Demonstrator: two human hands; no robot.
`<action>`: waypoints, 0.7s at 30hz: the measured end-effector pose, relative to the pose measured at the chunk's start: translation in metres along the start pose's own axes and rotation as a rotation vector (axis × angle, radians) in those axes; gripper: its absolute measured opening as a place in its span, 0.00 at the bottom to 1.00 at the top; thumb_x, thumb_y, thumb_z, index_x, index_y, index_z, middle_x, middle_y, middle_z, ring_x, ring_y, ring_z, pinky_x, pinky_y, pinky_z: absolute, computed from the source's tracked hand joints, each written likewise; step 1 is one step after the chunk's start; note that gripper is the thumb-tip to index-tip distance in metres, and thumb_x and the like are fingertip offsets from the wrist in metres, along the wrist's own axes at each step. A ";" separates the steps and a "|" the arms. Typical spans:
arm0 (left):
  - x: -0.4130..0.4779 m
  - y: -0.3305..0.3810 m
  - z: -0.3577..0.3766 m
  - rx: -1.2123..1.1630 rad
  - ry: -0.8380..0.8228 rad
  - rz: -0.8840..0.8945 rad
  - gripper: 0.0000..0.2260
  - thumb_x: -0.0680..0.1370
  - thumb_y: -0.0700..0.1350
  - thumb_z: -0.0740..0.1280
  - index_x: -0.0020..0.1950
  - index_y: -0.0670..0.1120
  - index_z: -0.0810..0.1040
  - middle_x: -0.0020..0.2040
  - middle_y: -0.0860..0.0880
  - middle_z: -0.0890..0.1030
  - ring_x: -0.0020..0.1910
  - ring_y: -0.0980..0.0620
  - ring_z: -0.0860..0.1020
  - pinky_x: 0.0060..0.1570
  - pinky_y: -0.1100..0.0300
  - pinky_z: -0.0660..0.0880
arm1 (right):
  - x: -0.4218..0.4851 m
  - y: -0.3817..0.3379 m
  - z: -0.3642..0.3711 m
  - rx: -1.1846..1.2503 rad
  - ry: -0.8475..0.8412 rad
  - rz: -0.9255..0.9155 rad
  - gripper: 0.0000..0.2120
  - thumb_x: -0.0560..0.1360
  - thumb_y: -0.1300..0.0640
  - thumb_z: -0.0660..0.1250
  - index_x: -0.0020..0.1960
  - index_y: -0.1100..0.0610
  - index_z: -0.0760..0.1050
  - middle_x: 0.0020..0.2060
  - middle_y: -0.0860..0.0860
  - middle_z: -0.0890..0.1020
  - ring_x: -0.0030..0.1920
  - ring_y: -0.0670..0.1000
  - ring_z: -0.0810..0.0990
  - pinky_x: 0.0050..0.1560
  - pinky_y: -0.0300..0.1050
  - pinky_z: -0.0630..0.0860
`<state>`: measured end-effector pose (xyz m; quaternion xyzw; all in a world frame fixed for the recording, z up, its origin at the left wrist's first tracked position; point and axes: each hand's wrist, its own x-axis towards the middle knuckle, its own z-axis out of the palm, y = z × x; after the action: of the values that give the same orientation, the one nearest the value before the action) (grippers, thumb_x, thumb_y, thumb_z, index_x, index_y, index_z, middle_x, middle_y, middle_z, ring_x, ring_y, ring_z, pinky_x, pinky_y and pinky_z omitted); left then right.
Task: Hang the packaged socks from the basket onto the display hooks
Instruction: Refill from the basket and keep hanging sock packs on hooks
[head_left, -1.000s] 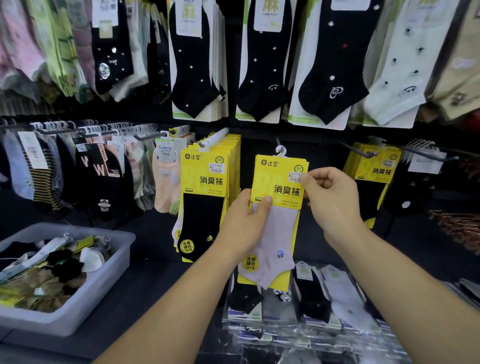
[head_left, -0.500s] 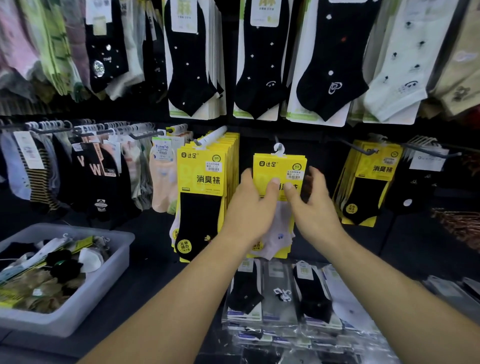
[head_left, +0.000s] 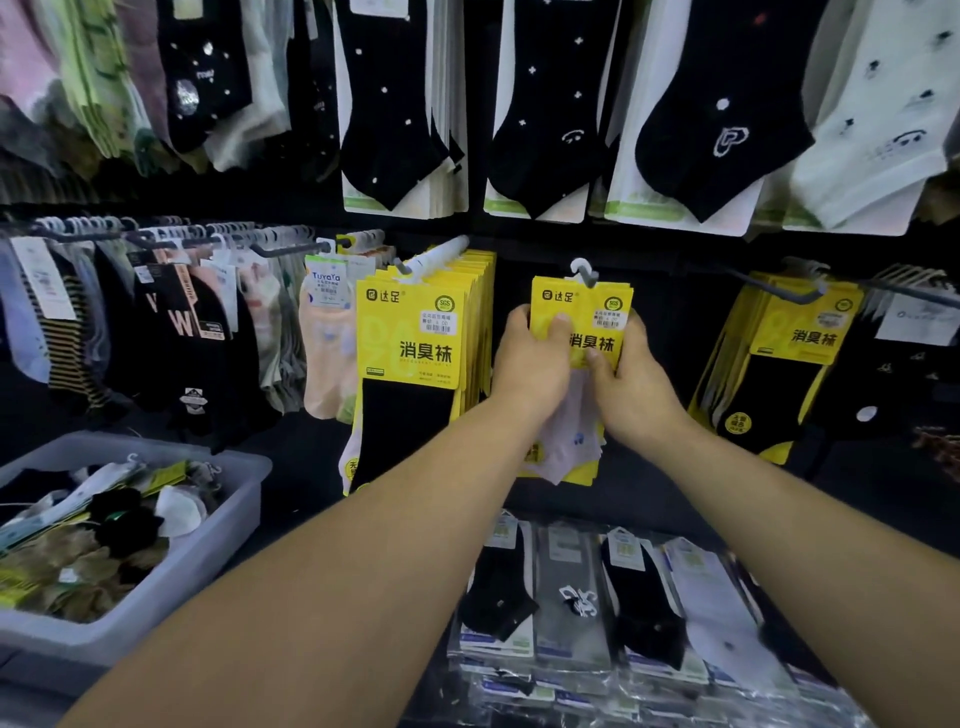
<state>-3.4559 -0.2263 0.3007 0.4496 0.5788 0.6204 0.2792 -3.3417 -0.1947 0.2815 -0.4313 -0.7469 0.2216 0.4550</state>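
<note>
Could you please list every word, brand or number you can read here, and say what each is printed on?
"达足": held yellow sock pack; hanging yellow stack.
"消臭袜": both, plus the right-hand yellow packs.
"SGS": green seal on the stack.
"TuyaYa": card of the peach socks.
"W": black socks, left rail.
Price stickers and small print: too small to read.

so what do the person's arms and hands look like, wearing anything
The left forearm and right forearm are bare down to the frame's edge, with no sleeve in view. The left hand and right hand are bare too: no gloves, rings, watch or bracelet visible.
</note>
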 end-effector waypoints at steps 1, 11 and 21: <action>-0.001 0.001 -0.001 0.020 -0.008 -0.005 0.13 0.87 0.49 0.62 0.68 0.47 0.76 0.58 0.49 0.84 0.59 0.46 0.82 0.61 0.50 0.77 | 0.001 0.002 0.000 -0.012 -0.001 0.007 0.25 0.84 0.57 0.59 0.78 0.49 0.56 0.51 0.37 0.77 0.44 0.36 0.76 0.39 0.30 0.67; -0.123 -0.006 -0.080 -0.010 -0.048 0.250 0.11 0.81 0.47 0.65 0.60 0.54 0.85 0.55 0.54 0.87 0.44 0.66 0.84 0.48 0.63 0.84 | -0.067 -0.008 -0.006 -0.122 0.263 -0.151 0.12 0.81 0.55 0.61 0.63 0.55 0.72 0.55 0.46 0.70 0.57 0.51 0.74 0.58 0.55 0.76; -0.043 -0.051 -0.178 -0.079 -0.049 0.095 0.20 0.83 0.50 0.70 0.74 0.52 0.71 0.65 0.59 0.82 0.63 0.66 0.80 0.68 0.61 0.76 | -0.078 -0.070 0.081 0.245 -0.226 -0.031 0.27 0.83 0.40 0.57 0.78 0.37 0.50 0.67 0.22 0.59 0.66 0.27 0.61 0.65 0.24 0.58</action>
<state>-3.6025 -0.3375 0.2545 0.4803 0.5250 0.6439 0.2812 -3.4263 -0.2922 0.2546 -0.3335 -0.7673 0.3509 0.4206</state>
